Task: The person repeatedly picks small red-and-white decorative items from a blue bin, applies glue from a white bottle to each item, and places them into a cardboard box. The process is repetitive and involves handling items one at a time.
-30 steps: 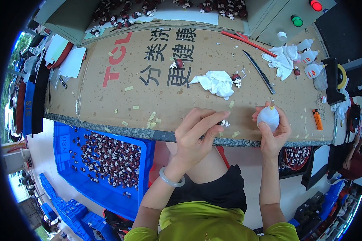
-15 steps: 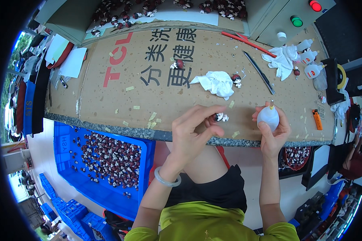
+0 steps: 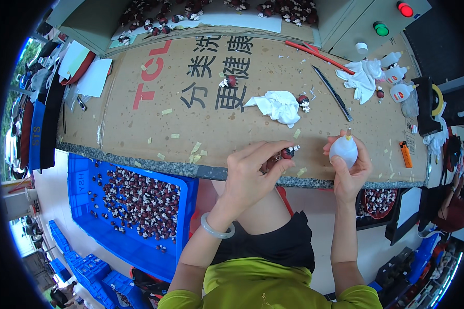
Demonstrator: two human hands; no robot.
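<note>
Between the fingers and thumb of my left hand (image 3: 255, 172) is a small dark red and white figurine (image 3: 287, 152), held just above the table's near edge. My right hand (image 3: 351, 167) grips a white squeeze bottle (image 3: 344, 151) with a thin tip pointing up and away from me. The two hands are apart, and the bottle does not touch the figurine. Beyond them a crumpled white cloth (image 3: 277, 108) lies on the cardboard, with another figurine (image 3: 303, 102) beside it. One more figurine (image 3: 231, 81) rests farther off to the left.
A blue bin (image 3: 188, 206) of many figurines stands below the table at left. On the cardboard-covered table (image 3: 123, 123) are a black pen (image 3: 332, 92), a red stick (image 3: 319, 56), an orange lighter (image 3: 406, 154) and several squeeze bottles (image 3: 401, 92). A shelf with more figurines (image 3: 162, 20) is behind.
My left hand has turned the figurine, so more of its dark red side shows and its white part points up and right. The right hand and bottle have stayed nearly still.
</note>
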